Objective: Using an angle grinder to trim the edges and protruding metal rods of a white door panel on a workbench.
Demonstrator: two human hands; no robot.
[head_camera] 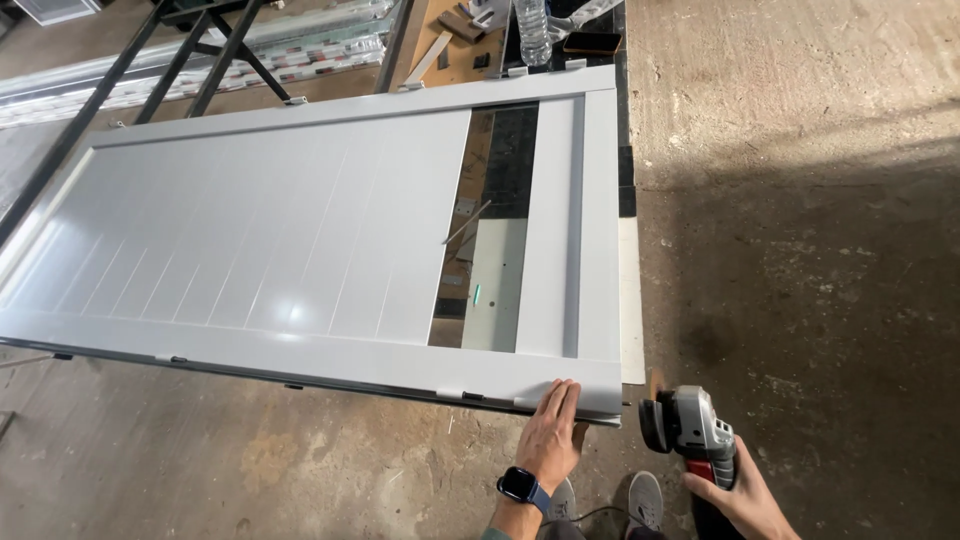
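Head view: grinder [682,425] in right hand [742,497], just beside left-hand fingers [562,400] on panel [300,240].

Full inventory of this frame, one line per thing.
door panel: 1, white, flat on a dark frame, slot open near its right end
angle grinder: 1, grey and red, just off the panel's near right corner
plastic bottle: 1, clear, top centre
phone-like slab: 1, black, right of the bottle
metal stand: 1, black, top left
concrete floor: grey, stained
shoes: 2, grey, bottom edge
watch: 1, dark with blue strap, left wrist
left hand: flat on the panel's near right corner
right hand: grip closed on the grinder
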